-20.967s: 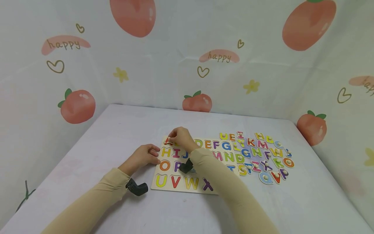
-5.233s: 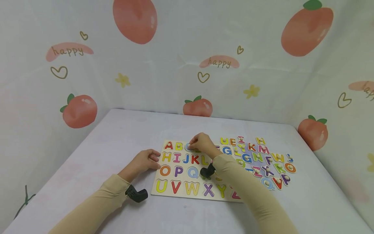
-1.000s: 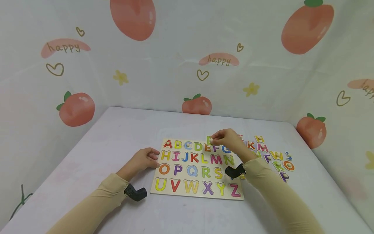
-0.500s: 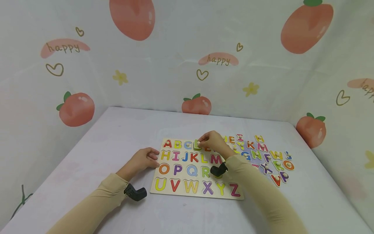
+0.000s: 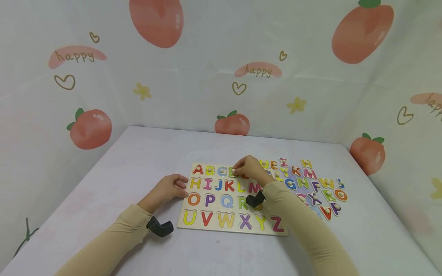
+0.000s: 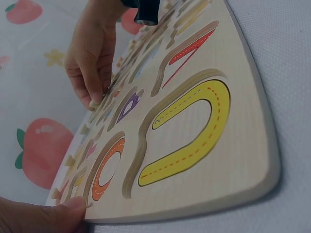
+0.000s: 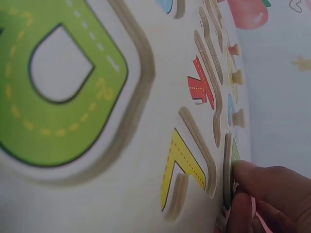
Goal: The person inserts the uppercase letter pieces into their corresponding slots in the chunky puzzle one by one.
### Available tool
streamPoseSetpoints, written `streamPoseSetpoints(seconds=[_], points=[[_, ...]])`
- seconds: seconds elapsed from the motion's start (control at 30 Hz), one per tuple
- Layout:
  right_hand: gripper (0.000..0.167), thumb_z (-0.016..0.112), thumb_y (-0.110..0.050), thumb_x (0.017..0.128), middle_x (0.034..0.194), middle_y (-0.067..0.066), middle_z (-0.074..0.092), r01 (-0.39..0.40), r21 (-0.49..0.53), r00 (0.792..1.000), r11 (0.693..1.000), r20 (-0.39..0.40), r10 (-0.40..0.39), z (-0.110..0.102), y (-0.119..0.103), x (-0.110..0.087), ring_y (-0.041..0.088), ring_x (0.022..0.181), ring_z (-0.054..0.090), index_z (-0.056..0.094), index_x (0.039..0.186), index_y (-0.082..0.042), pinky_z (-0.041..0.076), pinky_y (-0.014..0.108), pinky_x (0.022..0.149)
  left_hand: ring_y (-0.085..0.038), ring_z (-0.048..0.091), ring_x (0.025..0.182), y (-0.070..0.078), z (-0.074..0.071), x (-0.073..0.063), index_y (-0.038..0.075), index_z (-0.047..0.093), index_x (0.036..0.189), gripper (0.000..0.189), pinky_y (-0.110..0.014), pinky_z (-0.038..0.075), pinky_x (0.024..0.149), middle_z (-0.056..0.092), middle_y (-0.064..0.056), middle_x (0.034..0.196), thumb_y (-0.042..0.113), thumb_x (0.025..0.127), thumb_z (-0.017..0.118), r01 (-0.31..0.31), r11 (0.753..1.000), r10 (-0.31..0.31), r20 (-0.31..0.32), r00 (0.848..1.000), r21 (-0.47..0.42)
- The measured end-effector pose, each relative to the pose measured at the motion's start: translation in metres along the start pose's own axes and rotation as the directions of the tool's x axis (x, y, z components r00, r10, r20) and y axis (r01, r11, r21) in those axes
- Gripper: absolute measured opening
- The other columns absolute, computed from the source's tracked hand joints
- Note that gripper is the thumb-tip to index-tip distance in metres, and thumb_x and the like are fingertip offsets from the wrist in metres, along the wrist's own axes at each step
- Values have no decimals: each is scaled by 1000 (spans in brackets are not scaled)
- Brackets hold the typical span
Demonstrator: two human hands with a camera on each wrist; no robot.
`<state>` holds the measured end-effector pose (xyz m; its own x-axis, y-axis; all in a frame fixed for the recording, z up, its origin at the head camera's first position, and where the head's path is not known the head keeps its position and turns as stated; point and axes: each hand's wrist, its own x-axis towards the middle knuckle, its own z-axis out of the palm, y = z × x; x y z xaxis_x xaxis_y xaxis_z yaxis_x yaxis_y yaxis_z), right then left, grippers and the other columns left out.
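Note:
In the head view, my right hand [image 5: 251, 168] pinches the small round knob of a green letter D puzzle piece [image 5: 230, 173] over the D recess in the board's top row. The right wrist view shows this D piece [image 7: 227, 170] nearly edge-on between thumb and fingers. Pieces A [image 5: 198, 170], B [image 5: 209, 171] and C [image 5: 222, 172] sit in their recesses, knobs up. My left hand [image 5: 168, 188] rests at the left edge of the wooden alphabet board [image 5: 216, 223], fingers loosely bent. Its thumb [image 6: 73, 204] touches the board's edge in the left wrist view.
Right of the board lie many loose knobbed letters, among them a K [image 5: 296, 171], an O [image 5: 341, 195] and a V [image 5: 326, 212]. My right forearm [image 5: 304, 222] covers part of the board and some letters. A printed cloth backdrop [image 5: 193, 99] stands behind the table.
My right hand has carried the D piece left and lowered it to its recess. Over the longer span, A, B and C came to lie in the board. My left hand stays put.

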<state>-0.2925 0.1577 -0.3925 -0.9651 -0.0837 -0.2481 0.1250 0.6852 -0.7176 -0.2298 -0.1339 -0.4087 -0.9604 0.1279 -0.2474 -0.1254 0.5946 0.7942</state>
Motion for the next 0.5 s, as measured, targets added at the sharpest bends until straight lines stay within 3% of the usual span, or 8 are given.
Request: streamPoseSetpoints(seconds=[0.33, 0.5], points=[[12, 77, -17, 82, 88, 5, 67, -20, 1, 1000, 1000, 5, 20, 1, 1, 0, 16, 73, 56, 73, 90, -9, 44, 22, 63, -19, 57, 84, 1, 1, -1, 1, 59, 122, 48, -27, 48, 74, 60, -10, 98, 5, 78, 77, 14, 1000, -14, -8, 1000, -7], [19, 78, -20, 82, 90, 5, 66, 0, -14, 1000, 1000, 12, 0, -1, 1, -3, 16, 76, 57, 70, 97, -11, 45, 23, 64, -19, 56, 84, 1, 0, -1, 1, 59, 121, 48, -27, 47, 73, 60, -9, 97, 6, 78, 77, 16, 1000, -16, -9, 1000, -6]])
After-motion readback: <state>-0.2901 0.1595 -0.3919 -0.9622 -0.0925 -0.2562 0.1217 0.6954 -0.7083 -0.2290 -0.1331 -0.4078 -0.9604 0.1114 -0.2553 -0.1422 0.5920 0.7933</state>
